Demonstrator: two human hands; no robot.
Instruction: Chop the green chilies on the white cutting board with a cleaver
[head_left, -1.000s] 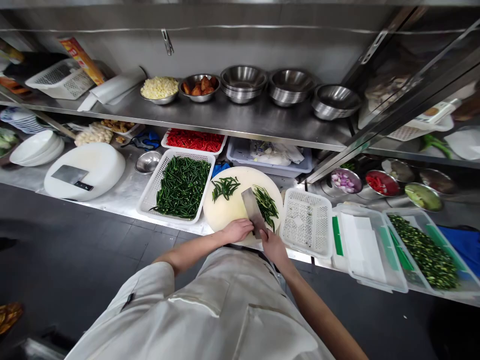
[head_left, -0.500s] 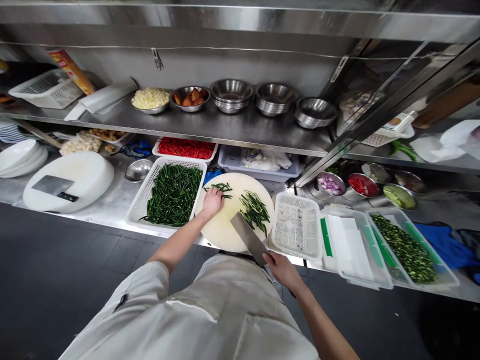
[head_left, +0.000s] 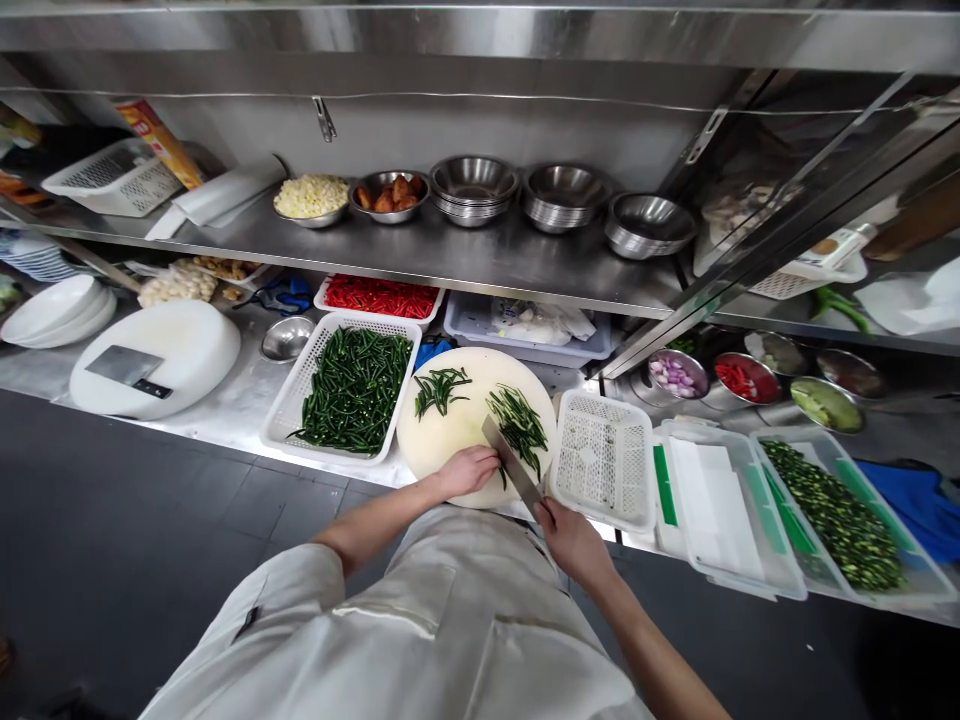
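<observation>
Currently, the slender dark-green chillies [head_left: 517,425], split-looking with pale insides, lie in a loose heap at three o'clock on my thick, round, cream-coloured cutting board [head_left: 454,440]. A smaller bunch of darker green chillies [head_left: 439,388] sits at ten o'clock on it. Between the heap and my left hand slants a broad, rectangular steel cleaver [head_left: 513,466], its handle towards five o'clock. My right hand [head_left: 574,540] is clenched around that handle. My left hand [head_left: 469,472] is at six o'clock, fingers bent beside the blade, a bit of green just below their tips; whether they pinch it, I cannot tell.

Just beside the board at nine o'clock stands a white, rectangular perforated plastic basket [head_left: 279,432] full of dark-green chillies; at three o'clock is a smaller white perforated basket [head_left: 604,450]. Farther out at nine lies a round white board [head_left: 201,350] bearing another cleaver [head_left: 124,366]. At eleven, red chillies fill a white tray [head_left: 434,315], and at twelve a stainless-steel shelf [head_left: 555,262] carries stacked round metal bowls [head_left: 472,190].
</observation>
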